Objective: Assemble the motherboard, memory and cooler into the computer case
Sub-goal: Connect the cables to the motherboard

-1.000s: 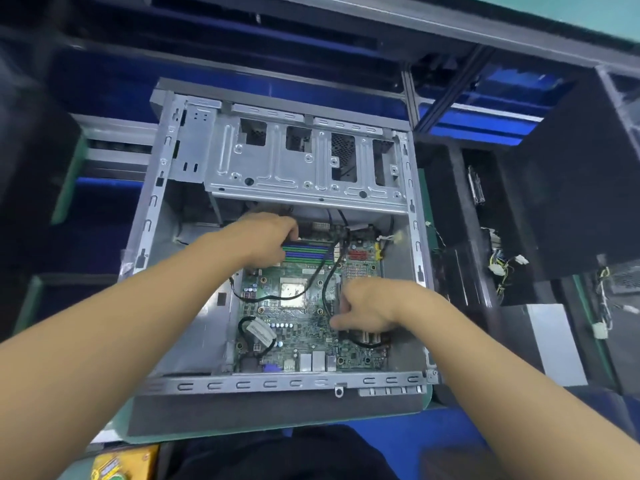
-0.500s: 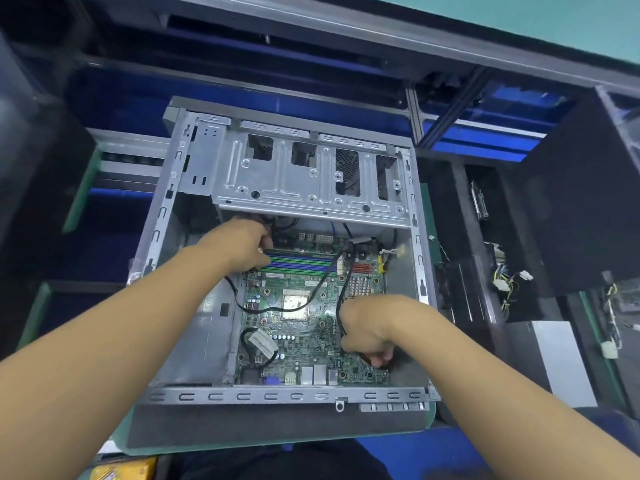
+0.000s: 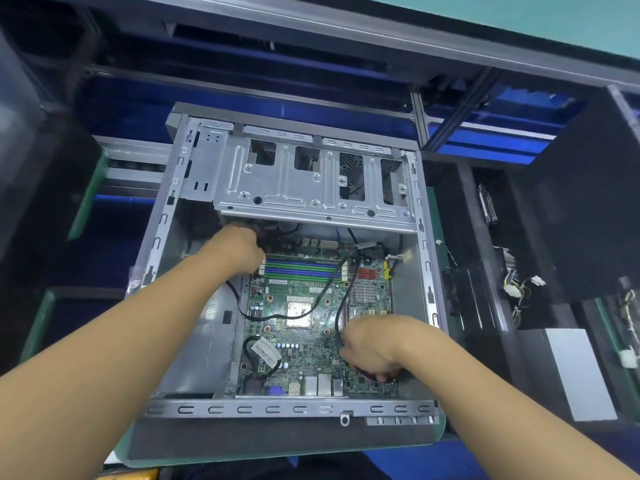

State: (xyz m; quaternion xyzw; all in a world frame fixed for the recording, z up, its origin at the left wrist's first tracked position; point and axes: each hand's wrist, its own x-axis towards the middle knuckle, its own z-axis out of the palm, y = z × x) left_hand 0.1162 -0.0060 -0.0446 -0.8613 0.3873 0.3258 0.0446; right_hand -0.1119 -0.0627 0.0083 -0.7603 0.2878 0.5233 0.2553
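Note:
The grey metal computer case (image 3: 277, 408) lies open on its side. The green motherboard (image 3: 304, 344) sits inside it, with blue and green memory slots (image 3: 301, 268) and a bare CPU socket (image 3: 299, 311). A black cable (image 3: 325, 296) loops across the board. My left hand (image 3: 239, 247) grips the board's far left corner, fingertips hidden in the shadow under the drive cage (image 3: 311, 188). My right hand (image 3: 374, 348) is on the near right part of the board, fingers curled down onto its edge. No memory stick or cooler is in view.
The case rests on a green mat (image 3: 440, 434). Right of the case stand black bins with loose white-plugged wire bundles (image 3: 519, 289) and a grey-white panel (image 3: 575, 372). A dark rack with blue trays runs behind.
My left hand slid from over the memory slots to the board's far left corner. My right hand moved toward me, to the near right edge.

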